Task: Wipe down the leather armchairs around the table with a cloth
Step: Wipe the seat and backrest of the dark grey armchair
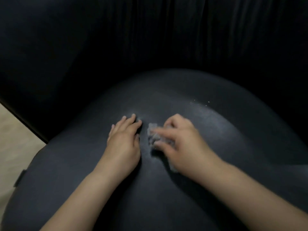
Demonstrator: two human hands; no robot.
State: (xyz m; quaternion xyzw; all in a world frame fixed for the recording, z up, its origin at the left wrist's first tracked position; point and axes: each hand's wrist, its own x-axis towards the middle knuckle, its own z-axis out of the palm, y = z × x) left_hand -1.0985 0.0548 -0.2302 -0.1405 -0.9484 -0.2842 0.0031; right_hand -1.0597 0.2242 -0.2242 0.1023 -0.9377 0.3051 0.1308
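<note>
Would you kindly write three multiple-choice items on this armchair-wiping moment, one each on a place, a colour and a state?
1. Where do the pale crumbs lie on the seat?
A. beyond the right hand, to its right
B. under the left wrist
C. on the floor

2. What colour is the cloth?
A. red
B. pale grey
C. green

3. How is the left hand?
A. clenched in a fist
B. gripping the cloth
C. flat on the seat, fingers straight

Answers:
1 A: the crumbs sit past the right hand on the seat.
2 B: the cloth shows pale grey.
3 C: the left hand lies flat.
</note>
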